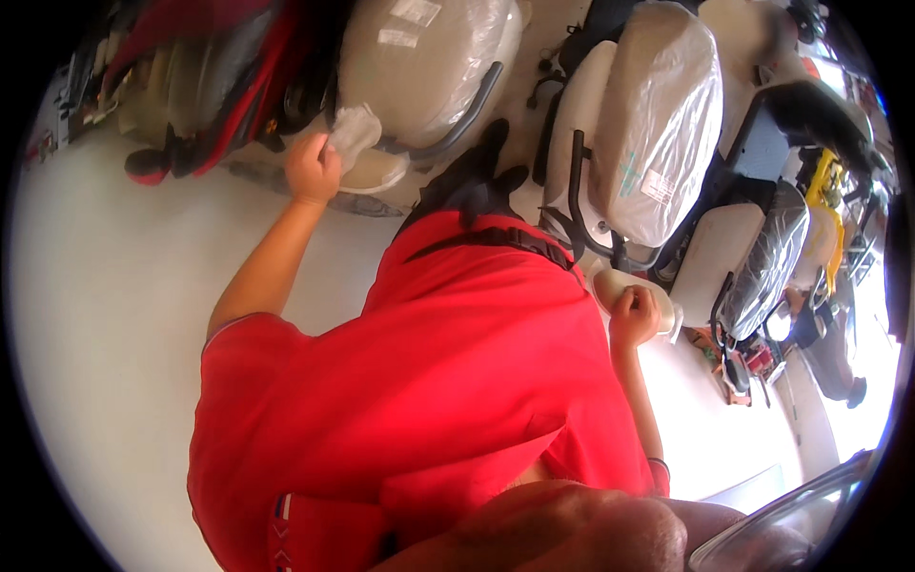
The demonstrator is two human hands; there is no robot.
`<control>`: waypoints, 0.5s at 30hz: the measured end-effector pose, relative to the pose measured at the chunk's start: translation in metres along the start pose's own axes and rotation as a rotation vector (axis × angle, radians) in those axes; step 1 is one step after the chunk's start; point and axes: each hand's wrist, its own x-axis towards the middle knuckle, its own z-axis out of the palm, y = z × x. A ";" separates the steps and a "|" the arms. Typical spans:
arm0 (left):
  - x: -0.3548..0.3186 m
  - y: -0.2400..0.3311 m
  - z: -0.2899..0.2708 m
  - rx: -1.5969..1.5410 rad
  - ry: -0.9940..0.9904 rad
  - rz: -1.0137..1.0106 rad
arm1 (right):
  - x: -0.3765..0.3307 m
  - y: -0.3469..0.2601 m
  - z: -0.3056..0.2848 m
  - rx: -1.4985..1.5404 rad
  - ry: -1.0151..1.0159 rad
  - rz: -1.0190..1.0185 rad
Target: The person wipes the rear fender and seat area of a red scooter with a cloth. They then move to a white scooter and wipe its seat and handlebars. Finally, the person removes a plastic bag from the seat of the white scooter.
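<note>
Plastic wrap (355, 129) is bunched in the left hand (313, 170), which is closed around it at the far end of an outstretched arm, right against the wrapped scooter seat (419, 57) just beyond the knuckles. That seat's long axis runs from the hand's side up and rightward. Farther right, the right hand (633, 315) is curled nearly into a fist, resting on a pale rounded scooter panel (610, 282); whether it grips anything I cannot tell.
</note>
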 end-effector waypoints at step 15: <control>0.001 -0.015 0.004 0.057 -0.076 -0.067 | 0.003 -0.005 -0.001 0.131 0.217 -0.120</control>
